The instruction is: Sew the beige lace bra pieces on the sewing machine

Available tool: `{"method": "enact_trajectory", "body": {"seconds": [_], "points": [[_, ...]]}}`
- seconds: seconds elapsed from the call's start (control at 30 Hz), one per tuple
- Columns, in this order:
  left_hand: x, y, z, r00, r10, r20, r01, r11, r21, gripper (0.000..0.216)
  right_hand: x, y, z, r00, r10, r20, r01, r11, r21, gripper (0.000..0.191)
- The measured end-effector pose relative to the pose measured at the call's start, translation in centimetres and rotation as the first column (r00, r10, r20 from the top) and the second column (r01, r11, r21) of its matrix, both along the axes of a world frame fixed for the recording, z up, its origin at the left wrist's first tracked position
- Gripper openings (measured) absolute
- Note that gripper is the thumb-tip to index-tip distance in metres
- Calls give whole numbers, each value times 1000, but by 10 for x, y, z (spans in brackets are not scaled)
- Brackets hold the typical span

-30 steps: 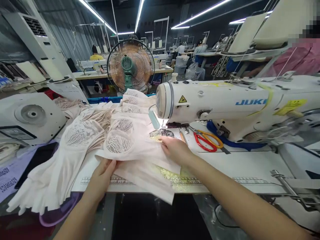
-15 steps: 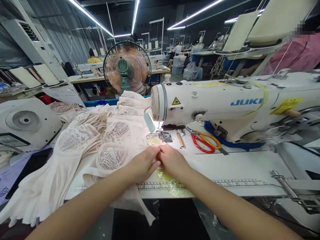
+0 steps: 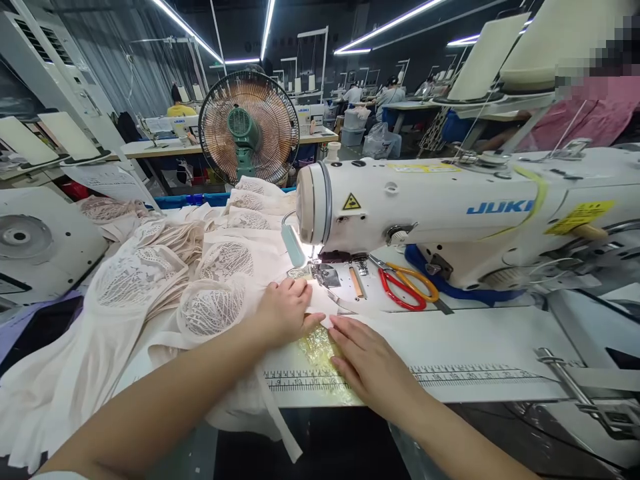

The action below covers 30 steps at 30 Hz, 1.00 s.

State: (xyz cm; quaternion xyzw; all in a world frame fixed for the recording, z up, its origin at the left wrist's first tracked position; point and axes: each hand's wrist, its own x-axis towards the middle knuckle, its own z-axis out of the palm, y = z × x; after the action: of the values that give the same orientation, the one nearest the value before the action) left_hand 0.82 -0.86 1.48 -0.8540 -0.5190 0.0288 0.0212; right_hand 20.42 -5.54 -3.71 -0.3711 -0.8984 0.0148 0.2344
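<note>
My left hand (image 3: pixel 286 312) is curled over the pale pink edge of a lace bra (image 3: pixel 213 308), just in front of the needle area of the sewing machine (image 3: pixel 380 200). Its thumb points right toward my other hand. My right hand (image 3: pixel 373 367) lies with fingers stretched out and close together, fingertips at the fabric edge and at a crinkled, clear yellowish film (image 3: pixel 320 350) on the table. Any fabric under the left palm is hidden. The bra's strap hangs over the table's front edge.
Red-handled scissors (image 3: pixel 403 290) and orange-handled scissors (image 3: pixel 420 283) lie right of the needle. Stacked lace bras (image 3: pixel 135 280) cover the left side. A fan (image 3: pixel 249 130) stands behind, and a printed ruler (image 3: pixel 460 375) runs along the front edge. Other people sit farther back.
My hands were together at the fabric before the needle. Now the right has moved down and right with its fingers straightened, while the left has shifted slightly left. The view has turned slightly.
</note>
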Motion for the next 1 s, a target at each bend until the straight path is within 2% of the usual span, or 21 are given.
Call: {"method": "enact_trajectory", "body": {"seconds": [0.2, 0.47, 0.67, 0.77, 0.87, 0.93, 1.0], "points": [[2, 14, 2, 1000, 12, 15, -11, 1000, -15, 57, -2, 2, 1, 999, -5, 34, 5, 1000, 5, 35], [0, 19, 5, 1000, -11, 13, 12, 999, -46, 57, -7, 3, 3, 996, -11, 87, 8, 999, 31, 38], [-6, 31, 3, 999, -40, 4, 41, 999, -16, 47, -18, 11, 10, 996, -3, 92, 4, 1000, -8, 40], [-11, 33, -1, 989, -150, 20, 147, 984, 97, 33, -24, 15, 11, 998, -4, 61, 6, 1000, -29, 39], [-16, 27, -6, 928, -373, -2, 362, 899, 245, 28, -28, 18, 9, 1000, 7, 18, -7, 999, -40, 38], [-19, 20, -8, 882, -471, -14, 456, 845, 280, 29, -28, 18, 8, 1000, 20, -17, -21, 999, -47, 37], [-23, 15, -10, 873, -487, -3, 469, 840, 273, 29, -27, 18, 8, 998, 33, -51, -36, 998, -55, 35]]}}
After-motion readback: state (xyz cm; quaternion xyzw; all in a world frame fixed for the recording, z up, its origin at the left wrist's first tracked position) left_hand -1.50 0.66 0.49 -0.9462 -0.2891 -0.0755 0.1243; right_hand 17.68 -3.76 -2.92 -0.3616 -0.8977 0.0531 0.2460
